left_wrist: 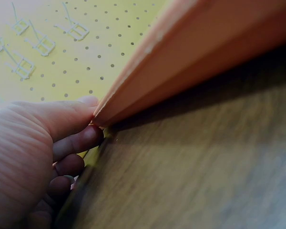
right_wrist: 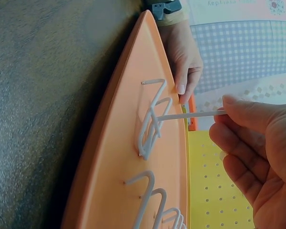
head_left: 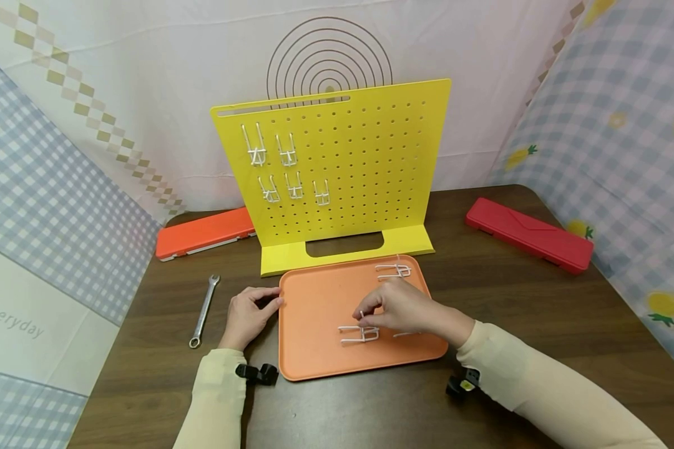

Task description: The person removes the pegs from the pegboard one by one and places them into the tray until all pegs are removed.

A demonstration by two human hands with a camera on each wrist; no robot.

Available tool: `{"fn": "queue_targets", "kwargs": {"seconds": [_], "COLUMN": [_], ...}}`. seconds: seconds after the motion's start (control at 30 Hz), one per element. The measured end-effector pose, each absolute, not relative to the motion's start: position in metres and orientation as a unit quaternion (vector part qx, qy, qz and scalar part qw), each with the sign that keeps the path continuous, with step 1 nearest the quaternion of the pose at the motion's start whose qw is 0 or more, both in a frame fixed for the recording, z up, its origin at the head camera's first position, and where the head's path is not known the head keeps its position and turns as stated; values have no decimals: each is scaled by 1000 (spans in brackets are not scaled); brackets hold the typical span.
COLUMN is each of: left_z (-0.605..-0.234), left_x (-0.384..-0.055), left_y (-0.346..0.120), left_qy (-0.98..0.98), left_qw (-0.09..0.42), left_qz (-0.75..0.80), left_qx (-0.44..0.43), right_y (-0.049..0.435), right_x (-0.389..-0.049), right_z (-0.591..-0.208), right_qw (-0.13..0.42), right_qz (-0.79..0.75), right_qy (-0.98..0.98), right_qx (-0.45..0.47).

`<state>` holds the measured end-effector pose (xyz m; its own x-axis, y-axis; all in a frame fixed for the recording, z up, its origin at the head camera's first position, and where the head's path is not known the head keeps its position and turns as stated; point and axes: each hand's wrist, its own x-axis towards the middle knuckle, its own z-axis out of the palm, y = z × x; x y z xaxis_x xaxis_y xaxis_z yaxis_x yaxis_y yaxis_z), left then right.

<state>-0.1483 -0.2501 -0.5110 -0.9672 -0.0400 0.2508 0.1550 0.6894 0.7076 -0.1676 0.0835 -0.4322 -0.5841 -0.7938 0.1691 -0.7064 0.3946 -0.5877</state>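
Head view: the right hand (head_left: 401,307), right of the lower centre of the frame, pinches a white wire hook (head_left: 362,335) by its projecting prong, between thumb and index finger. The hook's frame extends to the lower left of the fingertips, over the orange tray (head_left: 314,312); whether it rests fully on the surface cannot be told. In the right wrist view, the prong (right_wrist: 193,115) runs horizontally from the hook near the centre to the fingertips at right, the palm well apart from the wire frame.

The left hand (head_left: 247,317), left of the lower centre in the head view, grips the tray's left rim between thumb and fingers, well apart from the hook. A second hook (head_left: 394,270) lies at the tray's upper right corner; another, near the right wrist, is mostly hidden.

Behind the tray, at upper centre, stands a yellow pegboard (head_left: 365,162) bearing five similar hooks on its left part. A wrench (head_left: 205,312) lies at left, an orange-red case (head_left: 205,232) above it, and a red case (head_left: 530,234) at right.
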Motion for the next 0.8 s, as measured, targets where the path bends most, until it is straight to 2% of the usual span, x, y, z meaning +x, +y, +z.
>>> {"fn": "queue_targets", "kwargs": {"seconds": [0.43, 0.67, 0.8], "left_z": [-513, -514, -514], "left_x": [-149, -149, -149], "left_y": [-251, -251, -251], "left_qy": [-911, -910, -910], "left_qw": [129, 132, 130], "left_qz": [-390, -391, -393], "left_qx": [-36, -35, -32], "right_y": [84, 88, 98], "right_x": [-168, -170, -173], "right_z": [-434, -427, -417], "right_qw": [75, 86, 76], "right_qz": [-312, -334, -359], "right_qy": [835, 828, 823], "right_qx": [-446, -442, -434]}}
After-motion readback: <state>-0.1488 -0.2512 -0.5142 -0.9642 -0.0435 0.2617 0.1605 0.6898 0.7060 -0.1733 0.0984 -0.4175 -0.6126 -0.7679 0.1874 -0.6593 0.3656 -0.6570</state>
